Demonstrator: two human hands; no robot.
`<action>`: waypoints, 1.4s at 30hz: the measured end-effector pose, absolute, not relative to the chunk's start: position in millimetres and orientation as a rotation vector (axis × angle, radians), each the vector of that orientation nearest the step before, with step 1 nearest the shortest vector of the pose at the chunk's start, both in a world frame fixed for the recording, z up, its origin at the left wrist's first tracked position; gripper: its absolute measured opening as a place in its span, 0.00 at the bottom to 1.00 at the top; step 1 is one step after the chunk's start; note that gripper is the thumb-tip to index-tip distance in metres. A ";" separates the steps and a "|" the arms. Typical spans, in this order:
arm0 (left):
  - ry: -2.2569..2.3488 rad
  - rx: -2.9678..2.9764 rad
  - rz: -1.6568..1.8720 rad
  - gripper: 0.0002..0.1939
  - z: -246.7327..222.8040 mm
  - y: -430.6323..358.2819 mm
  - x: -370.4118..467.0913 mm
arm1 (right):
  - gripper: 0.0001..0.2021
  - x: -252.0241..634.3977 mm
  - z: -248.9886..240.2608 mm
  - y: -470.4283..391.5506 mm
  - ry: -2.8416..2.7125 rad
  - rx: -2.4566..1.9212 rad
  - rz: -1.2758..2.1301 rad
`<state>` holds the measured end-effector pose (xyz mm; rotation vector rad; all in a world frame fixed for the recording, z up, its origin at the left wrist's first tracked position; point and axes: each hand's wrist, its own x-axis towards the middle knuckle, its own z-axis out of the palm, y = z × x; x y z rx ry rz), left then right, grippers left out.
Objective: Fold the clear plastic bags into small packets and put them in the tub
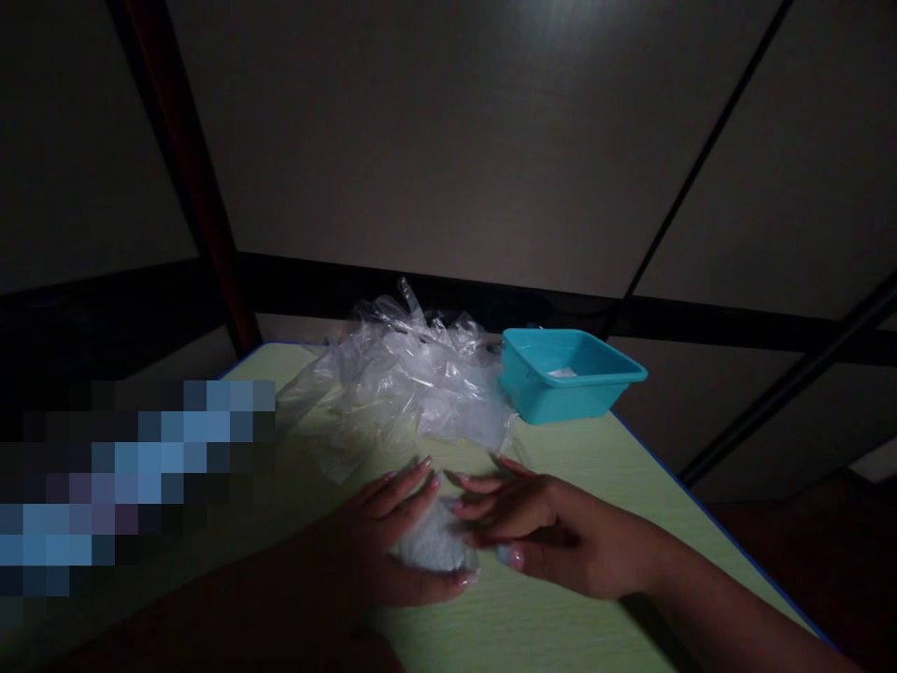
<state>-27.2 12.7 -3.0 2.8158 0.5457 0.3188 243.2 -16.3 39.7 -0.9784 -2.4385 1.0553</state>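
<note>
On the green table (pixel 595 458), nearer than the rectangular turquoise tub (pixel 561 400), left hand (pixel 368 542) and right hand (pixel 567 528), both loosely spread, should gently steady the whitish plastic packet (pixel 431 542).

Looks like a small packet (pixel 438 540) of pale, see-through plastic, finely wrinkled and compact. Lies low on the table (pixel 553 631), between the left hand (pixel 371 551) and the right hand (pixel 553 523). Shows its middle and near edge; disappears partly under fingertips at both sides.
</note>
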 end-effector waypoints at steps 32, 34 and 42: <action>0.846 2.772 0.573 0.31 -24.8 30.8 -33.5 | 0.29 234.3 47.2 -22.5 -2.574 -0.980 1.039; 0.878 2.782 0.598 0.32 -25.2 30.3 -32.1 | 0.34 229.6 42.1 -23.7 -2.631 -0.933 1.005; 0.807 2.850 0.647 0.41 -45.3 43.2 -40.5 | 0.26 220.3 19.7 -26.5 -2.774 -0.805 0.891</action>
